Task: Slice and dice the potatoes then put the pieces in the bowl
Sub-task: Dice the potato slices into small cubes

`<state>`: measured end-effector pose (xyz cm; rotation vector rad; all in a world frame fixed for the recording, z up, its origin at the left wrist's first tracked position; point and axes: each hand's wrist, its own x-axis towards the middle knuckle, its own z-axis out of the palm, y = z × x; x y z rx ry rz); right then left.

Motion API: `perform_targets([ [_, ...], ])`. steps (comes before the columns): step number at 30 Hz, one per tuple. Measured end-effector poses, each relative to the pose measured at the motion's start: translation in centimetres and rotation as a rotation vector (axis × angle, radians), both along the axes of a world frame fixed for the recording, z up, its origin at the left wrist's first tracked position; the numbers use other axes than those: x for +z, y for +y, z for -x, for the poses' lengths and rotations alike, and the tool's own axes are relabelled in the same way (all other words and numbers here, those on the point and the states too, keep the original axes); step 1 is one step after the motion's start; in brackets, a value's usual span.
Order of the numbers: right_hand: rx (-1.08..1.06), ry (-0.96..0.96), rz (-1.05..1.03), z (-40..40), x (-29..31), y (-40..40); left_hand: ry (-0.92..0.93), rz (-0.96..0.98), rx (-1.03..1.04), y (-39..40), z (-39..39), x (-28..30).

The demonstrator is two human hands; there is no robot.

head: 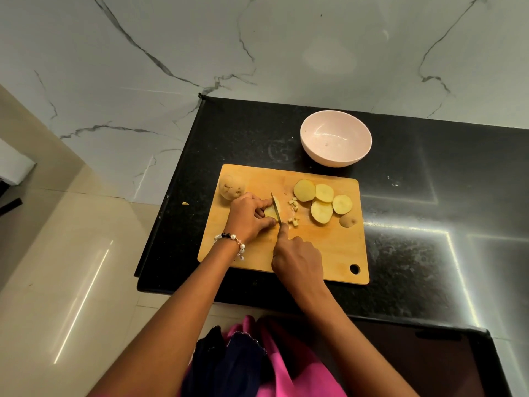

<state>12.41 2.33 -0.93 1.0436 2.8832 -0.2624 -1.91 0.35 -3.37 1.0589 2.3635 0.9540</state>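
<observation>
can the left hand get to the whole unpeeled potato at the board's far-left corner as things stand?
Probably yes. The whole unpeeled brown potato lies just beyond the left hand with nothing between them, but that hand now holds the pale potato slice against the knife blade, so it must let go first.

I see the cutting board [329,247] lying on the counter [429,224], toward its left end. The bowl [335,137] sits on the counter just beyond the board's far edge, right of centre. On the board, a whole potato [231,187] rests at the far left corner. My left hand [248,217] lies just right of and nearer than it, holding a potato slice [269,212] down. The knife [276,207] stands on that slice, with my right hand [297,259] nearer, behind the blade. A few diced pieces [293,213] lie right of the knife. Further right, four slices [323,200] overlap in a cluster, an end piece [347,220] at their near right.
</observation>
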Motion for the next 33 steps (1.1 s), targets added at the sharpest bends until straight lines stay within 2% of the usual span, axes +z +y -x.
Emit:
perform_targets([
  [10, -0.006, -0.072, 0.045, -1.9, -0.9, -1.6, -0.024, -0.069, 0.008, -0.2, -0.3, -0.5],
  [33, -0.052, -0.024, -0.005, -0.2, -1.1, -0.1, -0.027, -0.124, 0.017, -0.4, -0.7, -0.7],
])
